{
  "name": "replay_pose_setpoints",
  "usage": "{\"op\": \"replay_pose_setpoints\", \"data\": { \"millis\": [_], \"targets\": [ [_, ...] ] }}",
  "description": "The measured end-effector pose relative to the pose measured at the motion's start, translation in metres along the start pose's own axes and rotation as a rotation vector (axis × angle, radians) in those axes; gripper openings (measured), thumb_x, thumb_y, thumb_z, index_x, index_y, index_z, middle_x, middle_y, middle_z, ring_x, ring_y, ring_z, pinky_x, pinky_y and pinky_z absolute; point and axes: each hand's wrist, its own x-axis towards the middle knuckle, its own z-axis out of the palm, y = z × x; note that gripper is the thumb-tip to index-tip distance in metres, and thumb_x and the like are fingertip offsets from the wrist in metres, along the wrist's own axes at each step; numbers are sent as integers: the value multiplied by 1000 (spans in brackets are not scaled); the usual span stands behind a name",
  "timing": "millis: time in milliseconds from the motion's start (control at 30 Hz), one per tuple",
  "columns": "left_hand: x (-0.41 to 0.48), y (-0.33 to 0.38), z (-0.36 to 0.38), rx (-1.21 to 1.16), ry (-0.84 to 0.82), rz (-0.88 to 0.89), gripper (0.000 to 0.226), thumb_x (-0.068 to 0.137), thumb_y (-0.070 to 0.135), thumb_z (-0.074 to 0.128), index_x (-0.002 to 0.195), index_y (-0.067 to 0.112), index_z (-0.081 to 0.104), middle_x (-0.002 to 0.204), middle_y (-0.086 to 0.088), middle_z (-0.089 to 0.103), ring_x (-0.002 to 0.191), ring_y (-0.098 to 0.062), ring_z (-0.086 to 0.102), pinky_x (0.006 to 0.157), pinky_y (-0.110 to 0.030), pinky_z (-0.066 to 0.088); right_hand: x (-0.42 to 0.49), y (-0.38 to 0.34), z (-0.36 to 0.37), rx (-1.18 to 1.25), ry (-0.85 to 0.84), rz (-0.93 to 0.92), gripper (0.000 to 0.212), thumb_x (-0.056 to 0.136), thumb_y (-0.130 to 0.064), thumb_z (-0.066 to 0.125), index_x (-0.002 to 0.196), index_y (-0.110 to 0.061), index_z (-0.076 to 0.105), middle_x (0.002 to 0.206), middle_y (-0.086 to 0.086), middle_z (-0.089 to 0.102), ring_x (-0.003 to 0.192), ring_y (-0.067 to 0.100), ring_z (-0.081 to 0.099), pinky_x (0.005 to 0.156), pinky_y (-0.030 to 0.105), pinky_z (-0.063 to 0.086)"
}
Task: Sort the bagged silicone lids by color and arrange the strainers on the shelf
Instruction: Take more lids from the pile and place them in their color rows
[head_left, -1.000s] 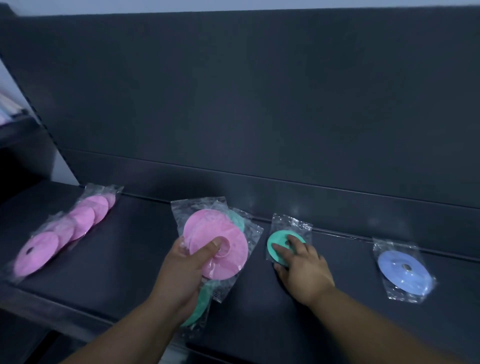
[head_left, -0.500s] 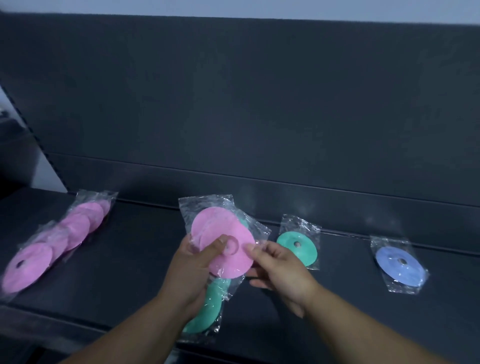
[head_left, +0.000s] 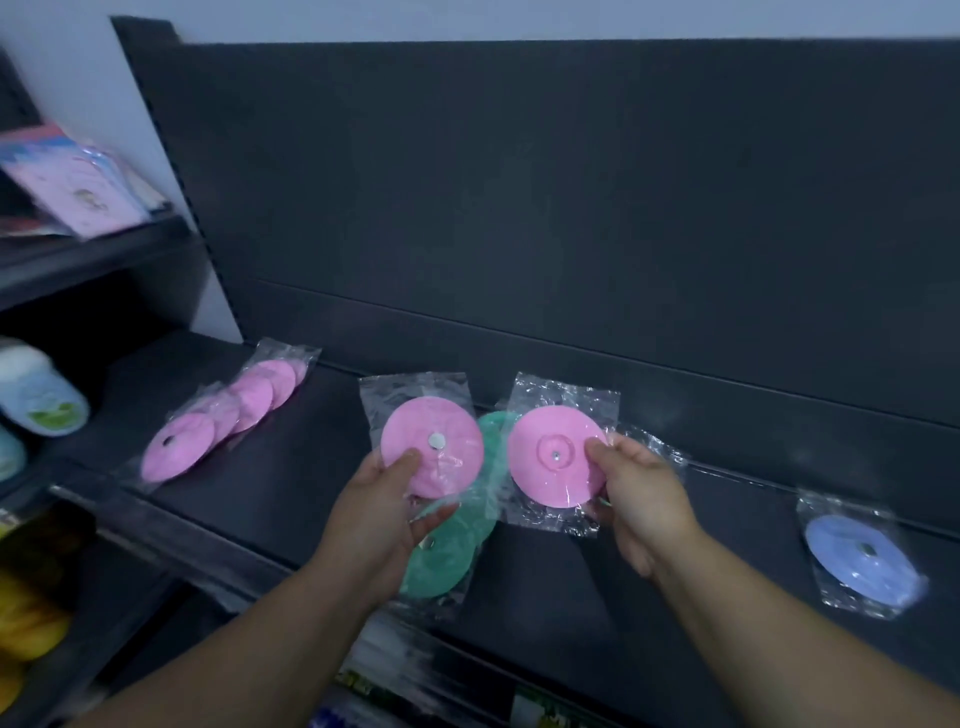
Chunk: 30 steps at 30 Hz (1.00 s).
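Observation:
My left hand (head_left: 382, 512) grips a stack of bagged lids above the dark shelf (head_left: 270, 483): a pink lid (head_left: 439, 447) on top, green lids (head_left: 447, 561) beneath it. My right hand (head_left: 641, 499) pinches a separate bagged pink lid (head_left: 553, 457) by its right edge, held beside the stack. A row of several bagged pink lids (head_left: 228, 415) lies at the shelf's left. A bagged blue lid (head_left: 860, 556) lies at the right. A bag corner (head_left: 660, 449) shows behind my right hand; its lid is hidden.
A neighbouring shelf unit on the left holds pink packets (head_left: 78, 187) above and pale blue containers (head_left: 39, 392) below. Yellow items (head_left: 26, 618) sit at the lower left. Packaged goods (head_left: 395, 675) show on the shelf below the front edge.
My right hand left the green lid on the shelf, came to the stack and pulled one bagged pink lid off it to the right. The view shifted left.

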Motion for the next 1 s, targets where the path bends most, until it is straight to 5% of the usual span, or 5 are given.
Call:
{"op": "replay_pose_setpoints", "data": {
  "millis": [233, 400, 733, 900, 1000],
  "targets": [
    [-16, -4, -18, 55, -46, -3, 25, 92, -5, 48, 110, 10, 54, 112, -20, 62, 85, -29, 64, 60, -28, 59, -17, -3, 12, 80, -253, 2, 17, 87, 4, 61, 100, -3, 68, 90, 15, 73, 66, 17, 67, 55, 22, 54],
    [-11, 8, -31, 33, -96, 13, 22, 91, -7, 49, 104, 9, 55, 108, -20, 63, 76, -26, 65, 55, -26, 58, -18, -3, 24, -13, -173, 13, 10, 93, -8, 57, 88, -14, 62, 70, 4, 62, 53, 13, 55, 43, 20, 42],
    [69, 48, -73, 56, -123, -41, 26, 93, 3, 51, 119, 6, 54, 109, -21, 67, 78, -27, 68, 58, -29, 59, 12, 6, 94, -17, -97, 107, 8, 94, -10, 56, 96, -10, 64, 79, 10, 67, 56, 17, 59, 41, 23, 40],
    [121, 82, -105, 120, -122, -54, 25, 93, 3, 50, 117, 10, 54, 108, -15, 65, 79, -24, 64, 63, -29, 57, 30, 5, 147, -54, 129, -93, 10, 91, -8, 60, 87, -13, 68, 84, 9, 70, 70, 20, 62, 67, 39, 54],
    [146, 92, -117, 91, -135, -117, 25, 94, 3, 49, 117, 14, 51, 110, -12, 61, 91, -25, 64, 68, -31, 56, 40, 1, 178, -101, 128, -306, 12, 89, -7, 64, 84, -16, 70, 83, 2, 72, 73, 12, 63, 70, 27, 54]
  ]
}}
